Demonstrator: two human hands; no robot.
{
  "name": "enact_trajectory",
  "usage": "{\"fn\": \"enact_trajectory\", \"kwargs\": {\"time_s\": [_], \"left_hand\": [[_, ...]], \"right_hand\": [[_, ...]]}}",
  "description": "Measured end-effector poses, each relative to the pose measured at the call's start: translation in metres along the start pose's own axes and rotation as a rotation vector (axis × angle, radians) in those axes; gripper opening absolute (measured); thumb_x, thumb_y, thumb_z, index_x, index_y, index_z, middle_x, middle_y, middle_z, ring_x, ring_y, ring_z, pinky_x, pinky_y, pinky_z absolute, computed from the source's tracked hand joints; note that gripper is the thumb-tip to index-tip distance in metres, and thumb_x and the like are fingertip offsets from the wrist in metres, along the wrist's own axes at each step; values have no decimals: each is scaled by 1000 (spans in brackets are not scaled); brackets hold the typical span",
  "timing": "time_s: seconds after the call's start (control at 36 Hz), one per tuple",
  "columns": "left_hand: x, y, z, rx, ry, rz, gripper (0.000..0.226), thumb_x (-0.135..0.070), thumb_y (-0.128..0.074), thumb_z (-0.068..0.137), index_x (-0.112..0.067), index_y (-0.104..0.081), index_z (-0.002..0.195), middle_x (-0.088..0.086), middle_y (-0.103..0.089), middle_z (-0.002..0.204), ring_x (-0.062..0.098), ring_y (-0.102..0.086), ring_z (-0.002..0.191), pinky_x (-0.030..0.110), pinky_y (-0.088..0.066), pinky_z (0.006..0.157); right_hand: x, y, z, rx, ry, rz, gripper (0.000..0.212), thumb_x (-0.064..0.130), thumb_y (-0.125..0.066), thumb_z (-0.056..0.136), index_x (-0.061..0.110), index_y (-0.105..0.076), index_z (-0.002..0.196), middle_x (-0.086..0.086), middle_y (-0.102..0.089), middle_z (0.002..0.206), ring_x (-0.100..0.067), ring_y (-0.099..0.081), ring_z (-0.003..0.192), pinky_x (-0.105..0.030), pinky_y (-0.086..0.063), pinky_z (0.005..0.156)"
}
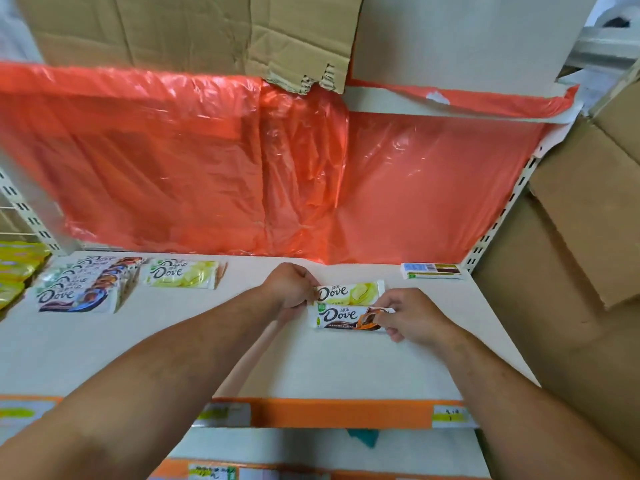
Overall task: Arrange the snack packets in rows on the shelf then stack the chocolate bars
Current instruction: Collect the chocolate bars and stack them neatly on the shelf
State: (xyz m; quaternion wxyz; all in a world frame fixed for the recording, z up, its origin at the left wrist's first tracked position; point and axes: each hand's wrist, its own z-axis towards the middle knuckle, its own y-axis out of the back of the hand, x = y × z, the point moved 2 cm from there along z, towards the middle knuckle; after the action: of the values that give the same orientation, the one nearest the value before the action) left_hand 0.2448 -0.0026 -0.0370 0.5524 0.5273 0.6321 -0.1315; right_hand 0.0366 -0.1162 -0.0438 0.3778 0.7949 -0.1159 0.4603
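Two Dove chocolate bars lie side by side in the middle of the white shelf [173, 341]. My left hand [289, 285] pinches the left end of the yellow-green bar [356, 292], the farther one. My right hand [408, 315] pinches the right end of the brown-and-orange bar [341, 317], the nearer one. At the back left stands a row of several blue-and-brown Dove bars [81, 285], with a small stack of yellow-green Dove bars [183, 273] beside it. One bar lies face down [431, 270] at the back right.
Yellow-green snack packets [15, 268] sit at the far left edge. Orange plastic sheet [242, 174] covers the shelf's back wall. Cardboard boxes [571, 271] stand to the right and on the shelf above. An orange price strip [339, 412] runs along the front edge.
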Motion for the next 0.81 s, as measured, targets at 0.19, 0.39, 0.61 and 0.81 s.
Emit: {"fn": "enact_trajectory", "kwargs": {"time_s": [0.19,0.39,0.61,0.81], "left_hand": [[47,89,-21,-49,-13,28,21,6,-66,82,-11,-69,71,-1,-63,50,14,-53,49,19,-38,48],[90,166,-33,-91,12,55,18,5,-67,82,-11,-69,73,-3,-63,49,15,-53,49,22,-39,51],[120,220,-37,-130,-6,116,14,0,-73,79,-14,-71,74,6,-70,66,15,-57,53,20,-41,53],[121,240,-33,-183,10,125,15,1,-71,79,-14,-70,75,5,-69,68,15,-54,54,21,-39,54]], "right_hand": [[47,-77,-2,34,36,-31,8,2,-70,85,10,-69,85,-15,-64,69,-25,-55,56,-37,-48,58],[84,-150,-3,26,50,-41,10,-1,-72,85,9,-69,83,-12,-61,58,-24,-53,50,-38,-47,54],[116,-198,-1,22,78,-110,10,2,-71,85,9,-67,90,-7,-64,59,-25,-56,51,-32,-45,55],[134,-207,11,38,89,-140,10,3,-70,86,10,-67,93,-6,-64,61,-25,-57,50,-28,-42,53]]}}
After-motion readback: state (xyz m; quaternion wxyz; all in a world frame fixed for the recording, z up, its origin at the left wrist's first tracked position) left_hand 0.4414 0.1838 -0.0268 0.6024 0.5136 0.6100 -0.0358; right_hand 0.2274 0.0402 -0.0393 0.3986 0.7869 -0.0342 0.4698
